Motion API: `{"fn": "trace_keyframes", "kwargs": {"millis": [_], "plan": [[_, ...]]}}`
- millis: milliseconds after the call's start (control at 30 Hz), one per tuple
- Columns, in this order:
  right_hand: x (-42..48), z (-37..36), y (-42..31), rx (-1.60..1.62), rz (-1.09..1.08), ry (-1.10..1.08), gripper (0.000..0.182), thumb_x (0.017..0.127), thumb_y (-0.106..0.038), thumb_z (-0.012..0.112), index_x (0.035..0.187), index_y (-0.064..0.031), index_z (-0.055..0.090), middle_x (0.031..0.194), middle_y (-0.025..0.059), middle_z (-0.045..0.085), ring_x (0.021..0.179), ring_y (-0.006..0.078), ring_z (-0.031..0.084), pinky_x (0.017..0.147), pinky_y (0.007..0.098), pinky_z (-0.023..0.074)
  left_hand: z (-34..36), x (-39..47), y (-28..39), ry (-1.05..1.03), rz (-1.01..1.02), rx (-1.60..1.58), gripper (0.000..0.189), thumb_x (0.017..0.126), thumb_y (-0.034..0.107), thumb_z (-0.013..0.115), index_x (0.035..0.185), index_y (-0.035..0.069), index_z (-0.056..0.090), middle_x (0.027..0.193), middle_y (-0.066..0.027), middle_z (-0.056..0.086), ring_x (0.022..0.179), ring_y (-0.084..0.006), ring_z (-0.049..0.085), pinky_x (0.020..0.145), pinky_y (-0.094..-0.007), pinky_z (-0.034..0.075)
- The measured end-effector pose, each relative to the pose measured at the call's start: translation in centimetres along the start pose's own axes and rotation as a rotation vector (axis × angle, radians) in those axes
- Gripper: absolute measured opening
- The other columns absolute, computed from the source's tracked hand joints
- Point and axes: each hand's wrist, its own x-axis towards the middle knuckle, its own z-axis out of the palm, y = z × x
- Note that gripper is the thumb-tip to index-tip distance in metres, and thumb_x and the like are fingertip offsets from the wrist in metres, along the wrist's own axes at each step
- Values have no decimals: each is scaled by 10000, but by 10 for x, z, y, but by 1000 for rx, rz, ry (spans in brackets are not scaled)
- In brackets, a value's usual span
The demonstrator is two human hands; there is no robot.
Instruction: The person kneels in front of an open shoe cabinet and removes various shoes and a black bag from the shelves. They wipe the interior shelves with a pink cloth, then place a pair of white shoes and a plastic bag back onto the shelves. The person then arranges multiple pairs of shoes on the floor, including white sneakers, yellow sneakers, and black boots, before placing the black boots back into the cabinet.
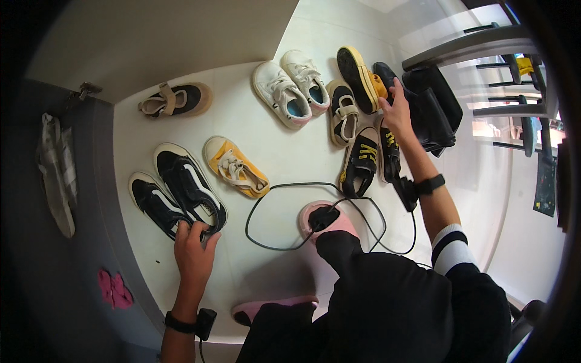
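Observation:
My left hand (194, 247) grips the heels of a pair of black low-top sneakers with white side stripes, the larger-looking one (188, 181) and its mate (154, 199), which rest side by side on the floor. My right hand (397, 111) has thumb and fingers about the heel of a yellow canvas sneaker (356, 75), tipped on its side with its dark sole showing. Partly behind those fingers is a black shoe (385, 75). Below the hand stand black sneakers with yellow laces (363, 159). Another yellow sneaker (236, 165) sits apart, mid-floor.
White sneakers (281, 93) stand beside a black-and-beige strap shoe (343, 113); a similar strap shoe (177, 100) lies far left. Black boots (431, 113) are by the rack (472, 43). A cable (247, 218) loops around my pink slipper (313, 213). A cabinet door (181, 36) borders the floor.

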Motion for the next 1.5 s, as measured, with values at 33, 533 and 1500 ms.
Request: {"fn": "trace_keyframes", "kwargs": {"millis": [33,533,1500], "plan": [[8,1,5,116,139,-85,626,777,-78,737,1322,27,448,1055,174,623,913,302,614,823,377,481,-1,-1,0,1,4,3,267,729,136,771,906,41,594,917,-124,513,864,-335,542,737,-424,432],[-46,-64,-128,98,-588,162,212,776,22,690,911,-45,540,958,99,605,932,253,553,876,341,366,-1,-3,-1,47,66,52,261,742,118,766,906,27,586,871,-115,492,801,-303,531,702,-384,428],[-163,1,-196,-141,-817,-667,623,770,-64,647,1344,-231,472,1243,146,480,1183,307,439,1032,488,273,1,-1,-1,48,72,33,278,737,151,771,897,48,569,881,-137,490,838,-350,525,713,-433,426]]}}
